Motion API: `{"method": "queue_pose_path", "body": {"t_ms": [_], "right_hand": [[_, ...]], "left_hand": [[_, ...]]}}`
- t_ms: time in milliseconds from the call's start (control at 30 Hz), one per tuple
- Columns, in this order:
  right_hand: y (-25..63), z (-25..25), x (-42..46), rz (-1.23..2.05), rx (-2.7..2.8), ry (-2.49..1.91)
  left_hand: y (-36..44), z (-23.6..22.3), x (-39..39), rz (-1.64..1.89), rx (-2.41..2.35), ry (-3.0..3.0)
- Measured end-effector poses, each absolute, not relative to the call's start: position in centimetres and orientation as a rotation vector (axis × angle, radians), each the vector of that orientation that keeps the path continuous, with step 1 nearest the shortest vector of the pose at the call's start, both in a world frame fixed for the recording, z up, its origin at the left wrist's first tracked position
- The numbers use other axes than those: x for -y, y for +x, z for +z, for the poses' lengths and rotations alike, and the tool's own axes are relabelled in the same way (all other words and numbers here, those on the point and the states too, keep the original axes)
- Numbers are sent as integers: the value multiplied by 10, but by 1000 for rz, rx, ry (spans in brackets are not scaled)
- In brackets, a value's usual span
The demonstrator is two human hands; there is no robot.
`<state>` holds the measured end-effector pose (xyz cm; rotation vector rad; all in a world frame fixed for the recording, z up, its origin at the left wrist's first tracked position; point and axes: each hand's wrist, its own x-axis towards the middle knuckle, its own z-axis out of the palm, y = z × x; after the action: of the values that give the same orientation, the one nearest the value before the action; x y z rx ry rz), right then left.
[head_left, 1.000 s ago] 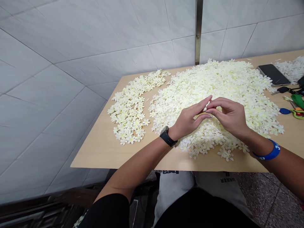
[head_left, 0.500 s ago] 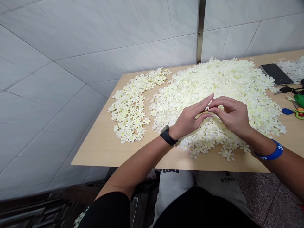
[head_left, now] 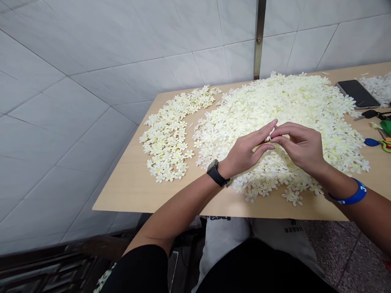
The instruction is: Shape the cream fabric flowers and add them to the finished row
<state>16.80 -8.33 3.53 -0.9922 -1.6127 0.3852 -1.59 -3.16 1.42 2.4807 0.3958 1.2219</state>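
Note:
Over a large heap of white flowers (head_left: pixel 293 97) with pale yellow centres, my two hands meet at the fingertips. A small white flower (head_left: pixel 269 136) is pinched between them, partly hidden by the fingers. My left hand (head_left: pixel 246 152), below a black wristwatch, has its fingers pressed together around the flower's left side. From the right, my right hand (head_left: pixel 301 148) grips the same flower between thumb and forefinger. A blue wristband circles the right forearm. Left of the heap, a smaller curved group of flowers (head_left: pixel 168 138) lies spread on the tabletop (head_left: pixel 128 183).
A black phone (head_left: pixel 358 94) lies at the right back, beside a pile of small white pieces (head_left: pixel 380 87). Keys (head_left: pixel 369 114) and a blue and green handled tool (head_left: pixel 377 143) sit near the right edge. A tiled wall (head_left: pixel 122 49) with a metal strip (head_left: pixel 259 40) borders the table.
Both hands stay together at the flower with only slight finger movement. The view has shifted a little; the flower groups look unchanged.

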Motion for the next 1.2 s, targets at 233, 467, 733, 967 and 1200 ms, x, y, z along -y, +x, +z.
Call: {"method": "queue_pose_path", "body": {"t_ms": [233, 467, 733, 967, 1200], "right_hand": [[167, 36, 83, 390, 1589, -1019], [167, 36, 83, 405, 1609, -998], [168, 37, 85, 348, 1615, -1012], [166, 38, 86, 356, 1628, -985], [169, 36, 84, 291, 1661, -934]], "left_hand": [[-16, 14, 32, 1197, -405, 2478], [-16, 15, 33, 1213, -375, 2474], [-16, 17, 34, 1224, -368, 2484], [-16, 18, 34, 1209, -358, 2488], [-16, 19, 36, 1202, -436, 2558]]}}
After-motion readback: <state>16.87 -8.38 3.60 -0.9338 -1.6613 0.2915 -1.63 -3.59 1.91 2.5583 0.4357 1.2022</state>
